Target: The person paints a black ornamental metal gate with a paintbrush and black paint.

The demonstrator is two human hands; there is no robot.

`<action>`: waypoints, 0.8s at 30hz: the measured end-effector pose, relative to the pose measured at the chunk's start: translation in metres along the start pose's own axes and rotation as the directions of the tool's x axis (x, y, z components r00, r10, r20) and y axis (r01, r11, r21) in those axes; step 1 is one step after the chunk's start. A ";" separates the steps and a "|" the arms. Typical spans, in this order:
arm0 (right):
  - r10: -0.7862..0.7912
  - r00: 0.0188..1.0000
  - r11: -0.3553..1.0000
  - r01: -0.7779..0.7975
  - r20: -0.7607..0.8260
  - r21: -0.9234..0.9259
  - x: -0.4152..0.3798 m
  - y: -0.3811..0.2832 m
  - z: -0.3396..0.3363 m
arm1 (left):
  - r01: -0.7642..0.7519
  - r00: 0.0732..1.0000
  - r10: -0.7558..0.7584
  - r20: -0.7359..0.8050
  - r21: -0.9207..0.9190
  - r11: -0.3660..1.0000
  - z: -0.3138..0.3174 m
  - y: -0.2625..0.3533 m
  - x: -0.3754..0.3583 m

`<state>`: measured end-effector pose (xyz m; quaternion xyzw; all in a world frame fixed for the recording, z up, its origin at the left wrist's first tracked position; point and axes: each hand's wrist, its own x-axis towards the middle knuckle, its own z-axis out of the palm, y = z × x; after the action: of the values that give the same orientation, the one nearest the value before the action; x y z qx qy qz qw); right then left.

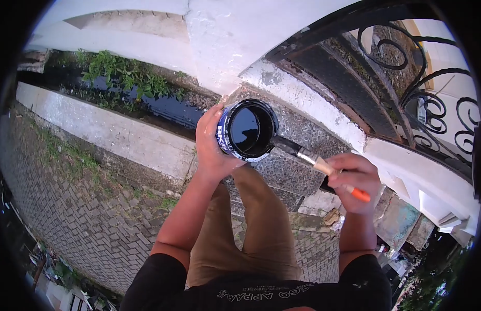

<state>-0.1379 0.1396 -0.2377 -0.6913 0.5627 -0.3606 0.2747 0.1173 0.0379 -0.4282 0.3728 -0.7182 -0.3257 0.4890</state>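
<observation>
An open paint can (223, 129) with a blue and white label holds dark, glossy paint, and black smears cover its rim. Wrapped round the can's left side and underside is my left hand (212, 142). My right hand (354, 181) is closed on the handle of a paintbrush (321, 165), which has a pale wooden handle with an orange end. The brush's black bristles touch or lie just over the right edge of the can's rim; the exact contact is unclear.
A black wrought-iron gate (406, 93) rises at the upper right beside a white wall (225, 46). A water-filled ditch (168, 111) with green plants lies at the left, edged by a concrete kerb (105, 127). Brick paving (90, 212) spreads at lower left.
</observation>
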 end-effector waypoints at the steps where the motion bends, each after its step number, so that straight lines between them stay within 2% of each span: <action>1: 0.036 0.992 0.991 -0.020 -0.125 0.130 -0.005 0.013 0.006 | 0.041 0.999 -0.041 0.010 -0.010 0.999 0.001 -0.003 0.000; 2: 0.024 0.989 0.992 -0.006 -0.144 0.123 -0.011 0.026 0.017 | 0.017 1.000 -0.017 0.013 -0.011 1.000 0.004 -0.007 0.000; 3: 0.202 0.906 0.896 -0.018 -0.373 0.443 -0.016 0.041 0.034 | 0.045 0.999 -0.046 -0.004 -0.069 0.997 0.007 -0.011 -0.002; 4: 0.423 0.756 0.705 0.071 -0.500 0.706 -0.017 0.051 0.048 | 0.072 0.997 -0.075 -0.015 -0.128 0.989 0.009 -0.014 0.000; 5: 0.455 0.725 0.632 0.147 -0.517 0.761 -0.012 0.064 0.054 | 0.137 0.991 -0.135 0.023 -0.148 0.979 0.010 -0.017 0.000; 6: 0.452 0.717 0.638 0.156 -0.531 0.754 0.002 0.070 0.058 | 0.126 0.992 -0.123 0.032 -0.155 0.980 0.010 -0.018 0.001; 8: 0.517 0.498 0.759 0.110 -0.696 0.642 0.033 0.088 0.062 | 0.191 0.981 -0.189 0.029 -0.238 0.952 0.008 -0.021 0.001; 9: 0.341 0.543 0.919 -0.020 -0.767 0.395 0.044 0.105 0.056 | 0.200 0.980 -0.200 0.026 -0.225 0.954 0.008 -0.021 0.000; 10: 0.160 0.613 0.986 -0.129 -0.774 0.101 0.056 0.122 0.051 | 0.203 0.979 -0.202 0.031 -0.231 0.951 0.008 -0.021 0.001; 12: -0.175 0.735 0.937 -0.080 -0.655 -0.339 0.089 0.136 0.039 | 0.193 0.980 -0.198 0.006 -0.247 0.949 0.005 -0.021 0.002; 13: -0.205 0.770 0.908 -0.081 -0.604 -0.412 0.103 0.145 0.038 | 0.164 0.985 -0.170 -0.017 -0.180 0.970 0.004 -0.022 0.001; 15: -0.236 0.804 0.871 -0.074 -0.545 -0.485 0.128 0.170 0.034 | 0.180 0.982 -0.186 -0.014 -0.188 0.966 0.003 -0.022 0.002; 17: -0.366 0.860 0.756 0.053 -0.355 -0.652 0.146 0.197 0.031 | 0.215 0.975 -0.222 -0.008 -0.222 0.951 0.004 -0.023 -0.001; 20: -0.380 0.865 0.679 0.019 -0.329 -0.734 0.157 0.189 0.021 | 0.247 0.967 -0.253 -0.007 -0.188 0.951 0.000 -0.033 -0.011; 21: -0.377 0.867 0.680 0.021 -0.325 -0.733 0.153 0.184 0.020 | 0.232 0.968 -0.248 -0.043 -0.231 0.945 0.001 -0.033 -0.012; 23: -0.501 0.811 0.603 0.078 -0.301 -0.794 0.146 0.173 0.021 | 0.272 0.956 -0.291 -0.038 -0.261 0.926 0.002 -0.026 -0.008; 24: -0.504 0.811 0.603 0.084 -0.297 -0.793 0.147 0.176 0.025 | 0.311 0.943 -0.333 -0.027 -0.290 0.905 0.002 -0.024 -0.009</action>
<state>-0.2046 -0.0430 -0.3629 -0.7106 0.5827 -0.3016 -0.2541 0.1225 0.0336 -0.4527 0.4250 -0.5741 -0.4862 0.5033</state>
